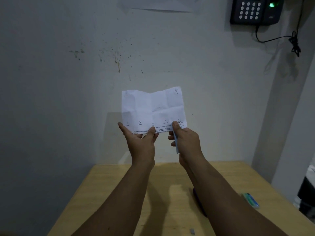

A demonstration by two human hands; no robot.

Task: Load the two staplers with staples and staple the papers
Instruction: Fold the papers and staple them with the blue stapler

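Both hands hold up a creased white paper (153,109) with small printed symbols, raised in front of the wall above the table. My left hand (141,142) pinches its lower edge at the left and middle. My right hand (185,142) pinches the lower right corner and also grips a thin light-blue object (175,143) that points down; I cannot tell what it is. A purple object (196,195), perhaps a stapler, lies on the wooden table (119,193), mostly hidden by my right forearm. A green and blue item (250,200) lies at the table's right side.
A small grey piece (192,231) lies near the table's front edge. A stained wall stands behind the table. A black keypad device (254,11) with a dangling cable hangs at the upper right. Dark objects sit beyond the table's right edge.
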